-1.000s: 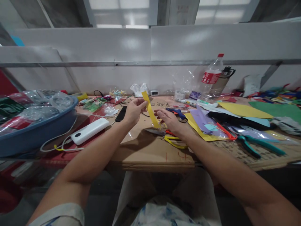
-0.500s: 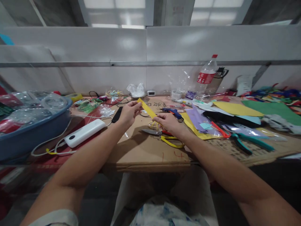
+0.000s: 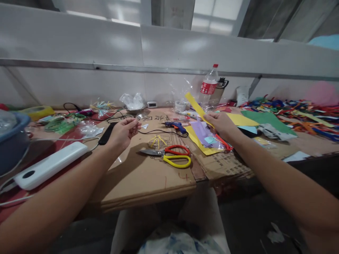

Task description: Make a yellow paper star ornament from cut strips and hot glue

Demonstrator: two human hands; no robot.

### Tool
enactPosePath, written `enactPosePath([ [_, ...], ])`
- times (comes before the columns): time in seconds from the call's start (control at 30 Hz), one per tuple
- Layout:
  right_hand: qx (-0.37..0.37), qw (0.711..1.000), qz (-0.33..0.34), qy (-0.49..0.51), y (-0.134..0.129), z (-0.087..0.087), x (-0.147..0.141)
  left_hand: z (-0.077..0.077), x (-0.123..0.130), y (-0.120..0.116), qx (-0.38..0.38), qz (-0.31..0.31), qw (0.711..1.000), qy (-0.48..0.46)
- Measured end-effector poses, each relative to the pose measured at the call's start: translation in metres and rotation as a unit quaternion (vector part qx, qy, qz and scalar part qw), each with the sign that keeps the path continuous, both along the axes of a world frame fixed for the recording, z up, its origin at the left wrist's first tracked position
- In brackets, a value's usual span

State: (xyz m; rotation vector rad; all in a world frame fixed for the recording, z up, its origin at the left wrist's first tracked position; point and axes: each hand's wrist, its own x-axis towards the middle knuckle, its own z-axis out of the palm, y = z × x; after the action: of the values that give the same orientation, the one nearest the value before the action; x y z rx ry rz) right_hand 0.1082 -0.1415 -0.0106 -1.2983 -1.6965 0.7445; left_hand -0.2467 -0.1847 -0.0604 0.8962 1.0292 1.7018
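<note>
Pinched in my right hand (image 3: 221, 123) is a yellow paper strip (image 3: 196, 105), raised over the right side of the table and pointing up and left. My left hand (image 3: 124, 132) hovers at the left of the cardboard with thumb and fingertips pressed together; anything between them is too small to make out. Between the hands lie scissors (image 3: 169, 155) with one red and one yellow handle, their blades pointing left. Just behind them sits a small spoked piece of yellow strips (image 3: 158, 141). A blue glue gun (image 3: 176, 126) lies farther back.
A white power bank (image 3: 53, 165) with cables and a blue tub (image 3: 12, 141) are at left. Purple sheets (image 3: 203, 134), green paper (image 3: 267, 121) and a heap of coloured strips (image 3: 291, 109) lie at right. A plastic bottle (image 3: 209, 86) stands by the wall.
The yellow strip has left my left hand and moved right and up in my right hand. My hands are farther apart, and the view has turned to the right.
</note>
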Motion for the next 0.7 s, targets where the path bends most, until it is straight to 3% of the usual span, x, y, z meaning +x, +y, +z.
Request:
enactPosePath([
  [0.1,-0.006,0.999,-0.033,-0.032,-0.003,-0.005,0.018,-0.003,0.004,-0.001,0.003,-0.008,1.0,0.027],
  [0.3,0.01,0.996,-0.046,-0.078,0.001,-0.012,0.027,-0.008,0.007,-0.002,0.014,-0.018,0.997,0.079],
  [0.57,-0.023,0.98,-0.166,-0.108,0.028,-0.017,0.055,-0.011,0.008,-0.002,0.013,-0.022,0.995,0.097],
  [0.7,-0.01,0.984,-0.151,-0.092,0.029,-0.027,0.062,-0.006,0.003,-0.001,0.034,-0.002,0.996,0.085],
])
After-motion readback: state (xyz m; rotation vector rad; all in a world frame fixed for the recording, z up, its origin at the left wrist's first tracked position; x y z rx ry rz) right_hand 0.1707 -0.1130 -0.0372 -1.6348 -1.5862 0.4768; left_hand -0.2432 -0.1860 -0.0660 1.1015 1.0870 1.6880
